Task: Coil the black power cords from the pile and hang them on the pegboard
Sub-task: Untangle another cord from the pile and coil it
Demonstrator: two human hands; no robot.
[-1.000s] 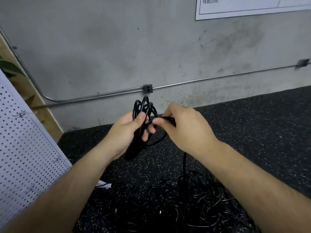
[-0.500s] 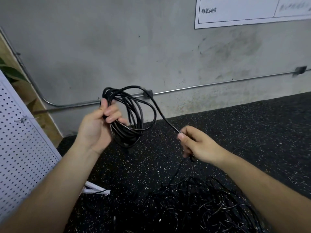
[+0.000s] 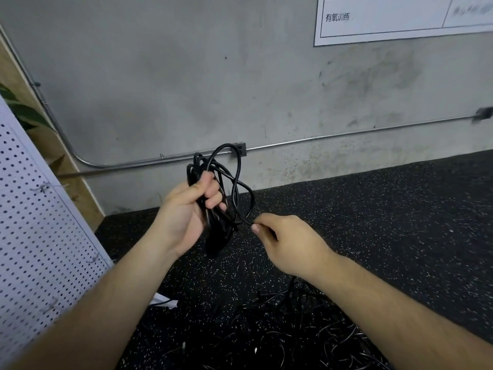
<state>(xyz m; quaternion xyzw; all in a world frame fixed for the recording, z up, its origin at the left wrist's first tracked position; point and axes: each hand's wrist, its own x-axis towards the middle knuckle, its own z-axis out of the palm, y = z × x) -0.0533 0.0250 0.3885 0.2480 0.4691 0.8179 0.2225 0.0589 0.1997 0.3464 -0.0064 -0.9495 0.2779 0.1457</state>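
Note:
A black power cord (image 3: 234,180) is partly wound into a bundle of loops. My left hand (image 3: 190,209) grips that bundle upright in front of me, fingers curled round it. My right hand (image 3: 286,239) pinches the cord's free run just right of the bundle, close to the left hand. A fresh loop arches over the top of the bundle. The pile of tangled black cords (image 3: 280,337) lies on the floor below my arms. The white pegboard (image 3: 34,236) leans at the left edge.
The floor is black speckled rubber (image 3: 400,222). A grey concrete wall (image 3: 186,76) with a metal conduit (image 3: 346,134) runs behind. A white sign hangs at the top right. A white object (image 3: 166,303) lies by the pegboard's foot. Plant leaves show at the far left.
My right hand has come up and left toward the bundle, laying another loop over it. My left hand, still gripping the loops, has shifted right and lower.

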